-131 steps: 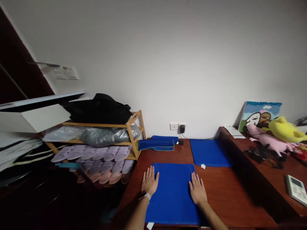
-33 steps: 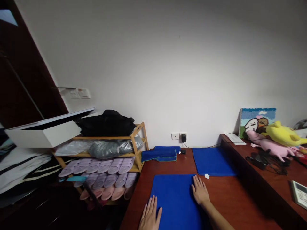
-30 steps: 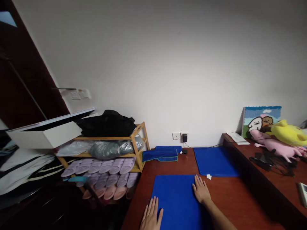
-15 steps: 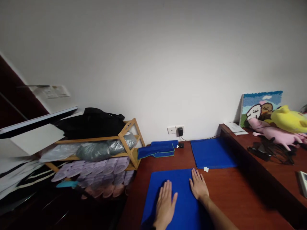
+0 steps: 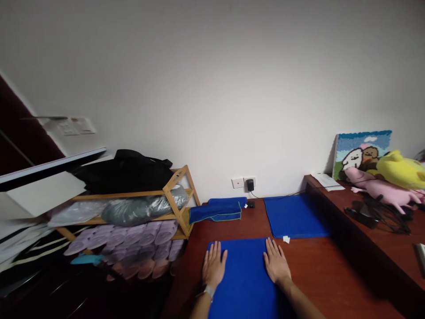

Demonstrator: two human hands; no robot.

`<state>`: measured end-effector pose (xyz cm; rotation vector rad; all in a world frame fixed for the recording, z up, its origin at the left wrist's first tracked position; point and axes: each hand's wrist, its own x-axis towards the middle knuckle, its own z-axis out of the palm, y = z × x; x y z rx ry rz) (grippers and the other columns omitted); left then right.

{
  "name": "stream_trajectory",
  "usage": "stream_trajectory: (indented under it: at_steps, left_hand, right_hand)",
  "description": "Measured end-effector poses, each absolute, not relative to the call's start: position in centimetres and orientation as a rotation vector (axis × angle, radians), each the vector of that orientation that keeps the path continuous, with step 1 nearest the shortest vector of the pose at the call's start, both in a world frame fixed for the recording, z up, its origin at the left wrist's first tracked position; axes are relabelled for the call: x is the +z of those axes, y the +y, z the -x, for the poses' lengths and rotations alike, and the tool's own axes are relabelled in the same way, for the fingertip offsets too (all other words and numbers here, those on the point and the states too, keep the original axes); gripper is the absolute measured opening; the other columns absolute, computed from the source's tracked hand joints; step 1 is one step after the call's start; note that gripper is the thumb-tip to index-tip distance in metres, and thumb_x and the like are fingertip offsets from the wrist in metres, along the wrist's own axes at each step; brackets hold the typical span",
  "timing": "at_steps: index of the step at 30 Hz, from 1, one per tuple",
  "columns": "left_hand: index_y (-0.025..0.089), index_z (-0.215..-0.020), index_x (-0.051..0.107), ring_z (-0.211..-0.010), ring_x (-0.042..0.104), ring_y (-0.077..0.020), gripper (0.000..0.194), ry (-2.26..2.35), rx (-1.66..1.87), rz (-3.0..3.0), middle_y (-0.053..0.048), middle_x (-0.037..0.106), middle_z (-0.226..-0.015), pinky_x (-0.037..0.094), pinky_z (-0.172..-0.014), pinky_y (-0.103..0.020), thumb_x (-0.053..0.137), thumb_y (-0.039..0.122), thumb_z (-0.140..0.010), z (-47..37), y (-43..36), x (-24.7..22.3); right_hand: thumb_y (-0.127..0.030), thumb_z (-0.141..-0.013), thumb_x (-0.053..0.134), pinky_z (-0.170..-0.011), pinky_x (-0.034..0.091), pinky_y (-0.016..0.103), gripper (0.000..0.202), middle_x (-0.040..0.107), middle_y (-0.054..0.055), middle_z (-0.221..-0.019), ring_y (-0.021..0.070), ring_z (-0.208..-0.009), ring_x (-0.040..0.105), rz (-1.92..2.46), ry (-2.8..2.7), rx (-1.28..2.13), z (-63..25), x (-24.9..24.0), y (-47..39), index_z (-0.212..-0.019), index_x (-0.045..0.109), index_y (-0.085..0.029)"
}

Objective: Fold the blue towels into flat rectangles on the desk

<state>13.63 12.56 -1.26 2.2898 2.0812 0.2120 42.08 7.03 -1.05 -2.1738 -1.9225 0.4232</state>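
Head view — left hand (image 5: 214, 267) and right hand (image 5: 277, 264) flat, straight-fingered, gripping nothing — an uneven push could ruck the near blue cloth (image 5: 245, 279).

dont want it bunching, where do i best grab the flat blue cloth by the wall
Perhaps pinch the blue cloth at its near edge by the white tag, right hand coming from the front: it lies flat, wall behind, raised ledge alongside.

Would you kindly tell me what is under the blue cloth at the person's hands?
Reddish-brown tabletop shows on both sides of the blue cloth, with the left hand and right hand along its edges. What lies directly beneath it is covered.
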Motion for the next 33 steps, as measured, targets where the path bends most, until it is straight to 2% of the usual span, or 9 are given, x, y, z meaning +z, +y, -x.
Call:
stream_trajectory:
  at_steps: [5, 18, 33]
  left_hand:
    - [0.012, -0.161, 0.027, -0.157, 0.024, -0.0268, 0.076, 2.050, 0.273, -2.339, -0.011, 0.027, -0.168, 0.026, -0.127, -0.050, 0.015, 0.061, -0.104, -9.3, 12.2, -2.4]
    - [0.016, -0.160, 0.032, -0.155, 0.029, -0.0257, 0.073, 2.083, 0.383, -2.340, -0.010, 0.033, -0.167, 0.027, -0.127, -0.048, 0.017, 0.061, -0.104, -9.8, 12.0, -2.6]
    - [0.014, -0.160, 0.032, -0.156, 0.026, -0.0253, 0.071, 2.090, 0.299, -2.332, -0.010, 0.031, -0.167, 0.027, -0.127, -0.048, 0.023, 0.057, -0.103, -10.0, 12.2, -2.1]
  right_hand:
    - [-0.048, -0.101, 0.009, -0.129, 0.004, 0.039, 0.070, 0.013, -0.002, -0.171, 0.0172, -0.159, 0.007, 2.204, -1.937, 0.427, -42.0, -0.7, 6.8, -0.163, 0.013, -0.015]
    - [-0.050, -0.101, 0.012, -0.130, 0.008, 0.040, 0.072, 0.016, 0.000, -0.171, 0.0185, -0.159, 0.010, 2.191, -1.926, 0.394, -41.8, -1.3, 6.9, -0.163, 0.017, -0.015]
    - [-0.048, -0.101, 0.012, -0.130, 0.007, 0.041, 0.070, 0.014, -0.001, -0.171, 0.0184, -0.159, 0.007, 2.177, -1.914, 0.403, -41.9, -1.1, 7.2, -0.163, 0.017, -0.016]
